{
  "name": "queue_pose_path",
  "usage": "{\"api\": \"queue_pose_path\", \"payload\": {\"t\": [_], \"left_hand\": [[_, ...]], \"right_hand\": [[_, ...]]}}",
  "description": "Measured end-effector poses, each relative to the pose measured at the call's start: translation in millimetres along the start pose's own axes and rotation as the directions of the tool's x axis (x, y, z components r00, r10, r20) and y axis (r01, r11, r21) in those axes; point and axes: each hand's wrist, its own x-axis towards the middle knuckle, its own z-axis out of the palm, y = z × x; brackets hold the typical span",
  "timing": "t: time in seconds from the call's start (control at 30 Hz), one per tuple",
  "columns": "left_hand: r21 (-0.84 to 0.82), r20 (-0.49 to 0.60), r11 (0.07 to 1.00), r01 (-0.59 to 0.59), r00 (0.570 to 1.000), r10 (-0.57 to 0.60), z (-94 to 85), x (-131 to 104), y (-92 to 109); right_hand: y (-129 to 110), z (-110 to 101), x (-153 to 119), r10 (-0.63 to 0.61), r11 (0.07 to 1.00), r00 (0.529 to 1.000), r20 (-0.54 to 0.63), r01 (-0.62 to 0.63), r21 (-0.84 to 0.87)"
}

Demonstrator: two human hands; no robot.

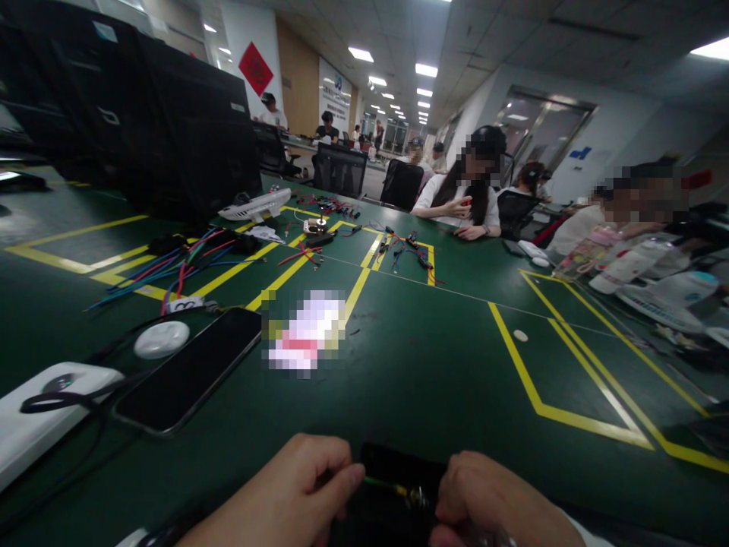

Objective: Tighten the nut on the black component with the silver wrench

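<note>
Left hand (296, 494) pinching green wire (383, 484), lying left-right, right hand (490, 501) gripping its metal end (417, 497)

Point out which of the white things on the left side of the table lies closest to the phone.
The small white round puck, just beyond the phone. The white power strip sits farther left at the table edge; the white device lies far back.

Open mat ahead of our hands

Bare green table (433, 365) ahead; phone (190, 368) and white charger (34, 425) crowd our left.
</note>
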Motion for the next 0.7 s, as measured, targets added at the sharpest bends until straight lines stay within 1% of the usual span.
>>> {"api": "queue_pose_path", "payload": {"t": [0.1,0.2,0.3,0.37,0.43,0.5,0.53,0.6,0.7], "left_hand": [[-0.003,-0.004,1.0,-0.006,1.0,0.006,0.1,0.0,0.8],[-0.006,-0.002,1.0,-0.013,1.0,0.013,0.8,-0.5,1.9],[-0.011,-0.005,1.0,-0.01,1.0,0.01,1.4,-0.6,2.2],[-0.013,-0.01,1.0,-0.008,1.0,0.007,1.3,0.0,1.8],[-0.014,-0.007,1.0,-0.004,1.0,0.004,0.9,1.0,1.4],[-0.011,0.007,1.0,0.004,1.0,-0.004,0.5,2.0,1.4],[-0.007,0.014,1.0,0.009,1.0,-0.009,0.5,2.4,1.5],[0.0,0.026,1.0,0.021,0.999,-0.021,1.0,2.7,2.0],[0.009,0.029,0.999,0.034,0.999,-0.035,2.8,2.0,3.1]], "right_hand": [[1.6,-2.3,6.0,-0.008,1.0,0.999,0.042,0.008,0.008],[0.2,-7.0,7.1,0.036,0.999,0.997,0.068,-0.039,0.031],[-0.7,-11.8,1.2,0.079,0.995,0.993,0.084,-0.084,0.054],[-0.6,-14.3,-4.6,0.13,0.988,0.989,0.077,-0.136,0.08],[-0.4,-15.7,-9.8,0.217,0.971,0.975,0.037,-0.22,0.098],[-0.2,-15.2,-13.3,0.301,0.95,0.954,0.002,-0.3,0.084],[-0.1,-14.3,-14.4,0.32,0.945,0.947,-0.005,-0.319,0.068],[0.3,-11.6,-15.3,0.303,0.952,0.953,-0.017,-0.302,0.045],[-0.5,-7.6,-14.8,0.219,0.975,0.975,-0.036,-0.217,0.055]]}}
